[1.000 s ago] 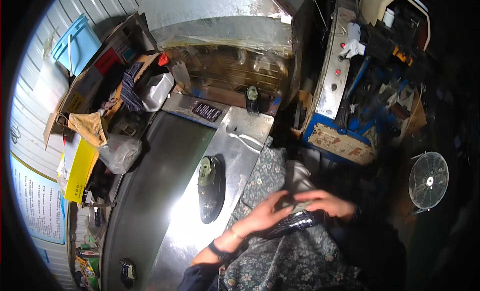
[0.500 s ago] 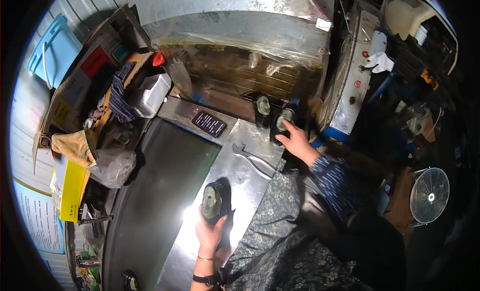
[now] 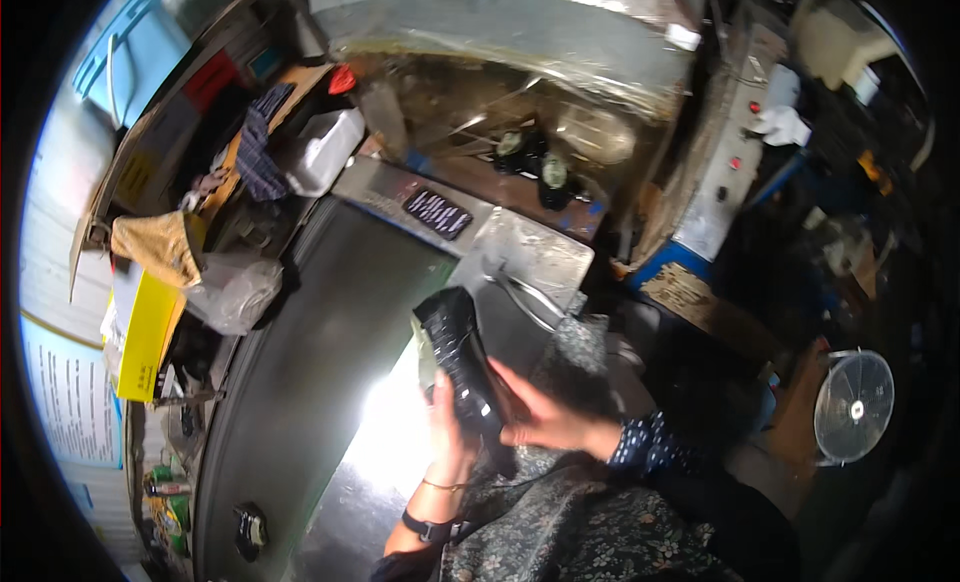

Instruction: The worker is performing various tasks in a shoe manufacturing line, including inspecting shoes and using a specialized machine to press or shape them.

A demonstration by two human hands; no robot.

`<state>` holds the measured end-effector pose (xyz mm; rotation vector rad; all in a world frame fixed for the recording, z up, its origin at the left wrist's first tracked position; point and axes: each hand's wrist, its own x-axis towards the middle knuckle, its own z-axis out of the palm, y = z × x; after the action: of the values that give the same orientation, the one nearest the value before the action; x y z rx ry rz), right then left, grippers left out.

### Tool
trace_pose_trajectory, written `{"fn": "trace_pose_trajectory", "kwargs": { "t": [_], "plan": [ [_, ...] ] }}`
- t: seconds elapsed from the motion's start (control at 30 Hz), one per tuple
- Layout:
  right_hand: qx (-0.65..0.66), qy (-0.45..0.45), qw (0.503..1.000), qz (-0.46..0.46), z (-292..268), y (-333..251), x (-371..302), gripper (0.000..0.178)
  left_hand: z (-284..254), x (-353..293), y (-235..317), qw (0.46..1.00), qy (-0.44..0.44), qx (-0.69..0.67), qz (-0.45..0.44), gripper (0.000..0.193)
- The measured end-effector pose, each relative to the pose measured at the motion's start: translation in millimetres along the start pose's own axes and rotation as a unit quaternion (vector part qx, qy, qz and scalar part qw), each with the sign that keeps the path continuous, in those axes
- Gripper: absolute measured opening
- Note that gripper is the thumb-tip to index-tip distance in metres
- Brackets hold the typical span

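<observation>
A glossy black shoe [image 3: 462,347] with a pale green underside is held up over the metal ledge, tilted. My left hand [image 3: 452,432] grips it from the left side. On the other side, my right hand [image 3: 545,419] has its fingers against the shoe near its lower end; the fingertips are partly hidden. Just beyond the shoe lie metal pincers [image 3: 530,298] on the ledge. Two more black shoes, a nearer one [image 3: 553,185] and a farther one [image 3: 518,154], stand at the mouth of the metal machine, pale undersides showing.
A dark conveyor belt [image 3: 315,322] runs along the left, carrying another black shoe [image 3: 250,532]. A phone [image 3: 438,213] lies on the metal edge at its far end. Left shelving holds a white bin [image 3: 325,152] and cloths. A control panel [image 3: 722,197] and fan [image 3: 853,407] stand right.
My right hand has left the shoe by the machine and come back to the shoe in my left hand. That shoe has been lifted and turned from underside-up. The view has shifted.
</observation>
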<state>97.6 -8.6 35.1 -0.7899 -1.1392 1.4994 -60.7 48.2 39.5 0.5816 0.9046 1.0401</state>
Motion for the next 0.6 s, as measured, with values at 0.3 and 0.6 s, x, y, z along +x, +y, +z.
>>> {"fn": "trace_pose_trajectory", "kwargs": {
  "t": [0.3, 0.6],
  "plan": [
    [-0.62, 0.224, 0.752, -0.023, 10.4, -63.0, -142.6, 0.081, 95.6, 2.7, -20.9, 0.96, -0.251, -0.105, -0.069, 0.061],
    [-0.669, 0.21, 0.706, -0.097, 38.8, -43.7, -171.4, 0.069, 57.1, 9.0, -49.3, 0.964, -0.166, -0.141, -0.154, 0.028]
  ]
}}
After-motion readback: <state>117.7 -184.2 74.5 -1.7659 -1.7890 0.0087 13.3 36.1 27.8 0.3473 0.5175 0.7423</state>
